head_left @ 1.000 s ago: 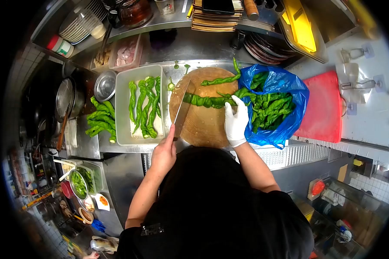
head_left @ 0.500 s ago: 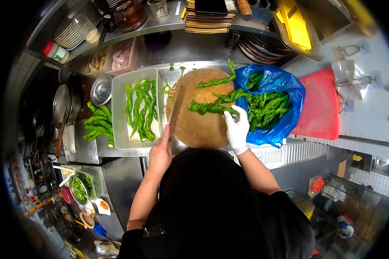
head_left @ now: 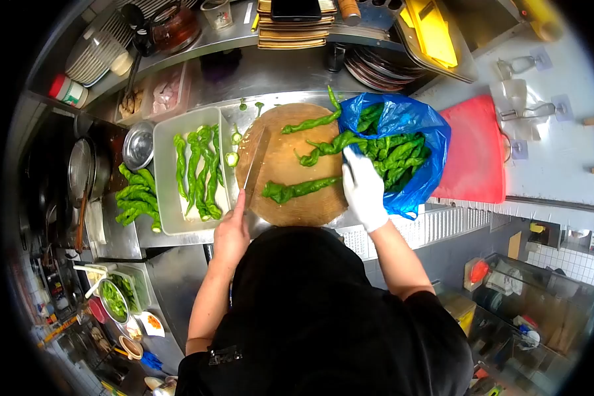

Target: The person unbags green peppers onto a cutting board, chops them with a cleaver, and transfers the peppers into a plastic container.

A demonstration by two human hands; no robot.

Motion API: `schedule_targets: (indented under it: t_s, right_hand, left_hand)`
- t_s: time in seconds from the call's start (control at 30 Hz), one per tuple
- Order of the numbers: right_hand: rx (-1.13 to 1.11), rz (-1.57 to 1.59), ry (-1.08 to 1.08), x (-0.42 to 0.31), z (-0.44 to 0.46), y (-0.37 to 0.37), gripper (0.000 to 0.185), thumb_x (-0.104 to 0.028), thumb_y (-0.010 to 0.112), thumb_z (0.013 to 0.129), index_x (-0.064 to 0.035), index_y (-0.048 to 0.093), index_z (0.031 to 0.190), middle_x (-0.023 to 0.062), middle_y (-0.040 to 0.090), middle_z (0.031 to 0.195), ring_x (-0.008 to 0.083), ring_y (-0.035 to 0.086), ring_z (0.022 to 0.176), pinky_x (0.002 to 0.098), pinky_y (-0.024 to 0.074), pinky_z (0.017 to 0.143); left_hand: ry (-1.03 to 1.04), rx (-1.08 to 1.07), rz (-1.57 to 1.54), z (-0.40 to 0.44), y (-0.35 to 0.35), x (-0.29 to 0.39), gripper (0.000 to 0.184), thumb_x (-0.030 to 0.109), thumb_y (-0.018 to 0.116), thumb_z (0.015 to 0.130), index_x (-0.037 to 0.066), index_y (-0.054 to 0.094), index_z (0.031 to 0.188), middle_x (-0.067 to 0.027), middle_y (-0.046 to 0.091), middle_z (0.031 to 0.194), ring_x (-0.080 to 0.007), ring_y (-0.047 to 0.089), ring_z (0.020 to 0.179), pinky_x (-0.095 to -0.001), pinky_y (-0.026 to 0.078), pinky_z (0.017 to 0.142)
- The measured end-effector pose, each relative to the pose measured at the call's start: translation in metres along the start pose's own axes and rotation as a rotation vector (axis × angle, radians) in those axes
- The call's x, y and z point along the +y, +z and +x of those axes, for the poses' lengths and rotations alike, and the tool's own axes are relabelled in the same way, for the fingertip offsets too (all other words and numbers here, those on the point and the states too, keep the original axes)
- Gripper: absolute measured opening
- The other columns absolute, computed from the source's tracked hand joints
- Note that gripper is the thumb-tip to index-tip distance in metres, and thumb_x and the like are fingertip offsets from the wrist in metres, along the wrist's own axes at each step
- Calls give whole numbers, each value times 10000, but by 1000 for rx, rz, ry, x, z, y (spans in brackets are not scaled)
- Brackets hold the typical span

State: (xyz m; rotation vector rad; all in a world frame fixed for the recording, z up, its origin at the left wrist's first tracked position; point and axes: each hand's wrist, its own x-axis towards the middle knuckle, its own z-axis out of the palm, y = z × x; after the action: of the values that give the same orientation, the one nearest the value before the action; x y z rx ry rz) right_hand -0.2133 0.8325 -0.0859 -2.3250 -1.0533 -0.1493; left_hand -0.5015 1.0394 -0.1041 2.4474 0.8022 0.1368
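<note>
My left hand (head_left: 231, 231), bare, is closed round the handle of a kitchen knife (head_left: 256, 158). Its blade lies over the left part of a round wooden chopping board (head_left: 270, 212). A long green pepper (head_left: 300, 190) rests across the board's near part, its thin end close to my right hand (head_left: 364, 191). That hand wears a white glove, with fingers stretched toward the edge of a blue plastic bag (head_left: 435, 142) full of green peppers (head_left: 396, 158). Another curled pepper (head_left: 327, 146) reaches from the bag onto the board, and one more (head_left: 310, 124) lies farther back.
Left of the board stands a clear plastic tub (head_left: 166, 218) with several peppers inside; cut pepper ends (head_left: 231, 159) lie beside it. More peppers (head_left: 137, 198) are heaped farther left near a metal bowl (head_left: 138, 145). A red cutting board (head_left: 475, 155) lies right of the bag.
My right hand has let go of the pepper, which now lies nearer me on the board, and has stretched toward the bag. The knife stays in my left hand. The whole view has shifted slightly.
</note>
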Motion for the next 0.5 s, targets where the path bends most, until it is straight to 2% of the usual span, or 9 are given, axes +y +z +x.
schedule_targets:
  t_s: [0.03,0.13,0.17,0.23,0.27,0.33,0.43,0.47,0.5]
  right_hand:
    - [79,-9,-84,8,19,4,441,-49,658,976,-94,663,1414,220,676,1382,379,743,1021,432,617,843]
    - [-205,-166,-106,41,55,19,530,-15,599,927,-97,636,1449,254,577,1534,396,736,1048,455,609,885]
    - [-250,-206,-160,57,62,32,526,-54,540,962,-90,612,1482,285,593,1499,389,742,1021,476,610,871]
    - [-268,-143,-135,76,76,55,495,-94,574,970,-93,621,1463,265,616,1480,380,748,1008,482,612,863]
    - [-256,-164,-199,78,78,56,489,-107,592,968,-95,624,1456,254,625,1472,370,751,999,475,615,854]
    - [-237,-199,-341,48,87,29,480,-133,629,962,-99,629,1441,232,644,1456,351,757,982,459,621,834]
    - [-218,-48,-391,-15,86,6,471,-103,685,914,-131,664,1383,167,660,1451,318,756,1038,403,627,846]
    - [-176,-51,-462,-31,85,7,500,-122,697,908,-105,639,1404,191,676,1403,293,769,955,398,632,785]
    - [-187,-89,-454,-53,84,7,480,-105,658,920,-83,628,1399,182,689,1333,296,760,946,397,630,744]
  left_hand:
    - [-61,-28,-49,4,-4,1,814,-4,624,971,200,341,1707,-257,707,985,-456,709,878,-552,575,819]
    - [-210,-83,-110,16,-15,3,813,-16,605,985,203,320,1714,-252,711,1025,-449,713,927,-545,566,838]
    - [-189,-49,-71,18,-15,1,811,-14,602,987,203,317,1715,-254,710,1025,-451,713,928,-544,565,837]
    - [-160,25,3,19,-13,-1,807,-8,594,992,203,311,1717,-259,710,1024,-455,711,930,-540,564,836]
    - [-162,-1,-5,18,-15,-2,801,0,591,996,204,308,1718,-259,711,1024,-457,710,929,-540,564,836]
    - [-181,-48,-26,14,-21,0,791,17,586,1005,204,302,1719,-258,713,1023,-461,708,925,-540,563,836]
    - [-116,57,-86,6,-4,-8,788,19,590,1003,193,306,1717,-253,716,1020,-466,707,911,-545,561,830]
    - [-147,58,-131,6,-2,-6,809,2,606,996,185,297,1720,-274,714,989,-474,709,891,-538,560,816]
    - [-206,55,-156,6,-4,0,813,-2,610,995,182,295,1721,-283,711,974,-477,709,885,-535,560,809]
